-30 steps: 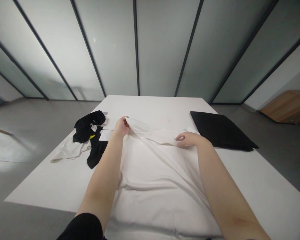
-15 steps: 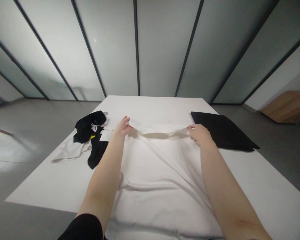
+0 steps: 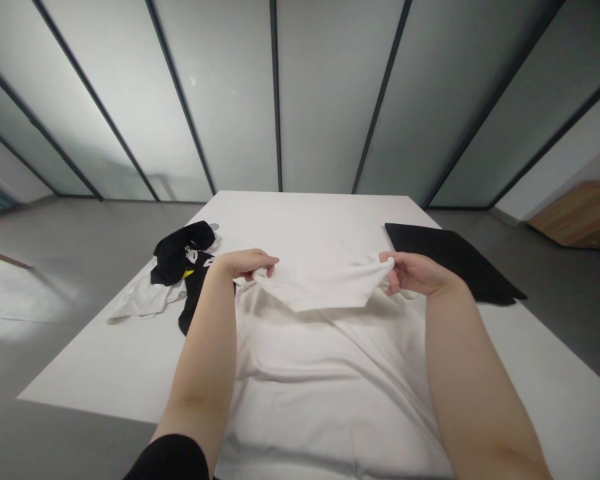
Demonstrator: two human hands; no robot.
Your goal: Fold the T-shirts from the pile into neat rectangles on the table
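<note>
A large piece of white cloth (image 3: pixel 325 360), seemingly a garment, lies spread with soft creases over the near half of the table. My left hand (image 3: pixel 253 262) pinches its far edge at the left. At the right, my right hand (image 3: pixel 413 272) grips the same edge between thumb and fingers. Between the two hands the edge is lifted, and a strip of it hangs folded over toward me. The lower end of the cloth runs out of view at the bottom.
On the left of the white table (image 3: pixel 305 220) lies a heap of black clothes (image 3: pixel 183 247) with white print, beside a crumpled white garment (image 3: pixel 147 300). A flat black panel (image 3: pixel 450 263) rests at the right. Frosted glass panels (image 3: pixel 325 100) stand behind.
Both hands have turned inward, still holding the cloth's far edge. The edge between them has come up and folded over toward me.
</note>
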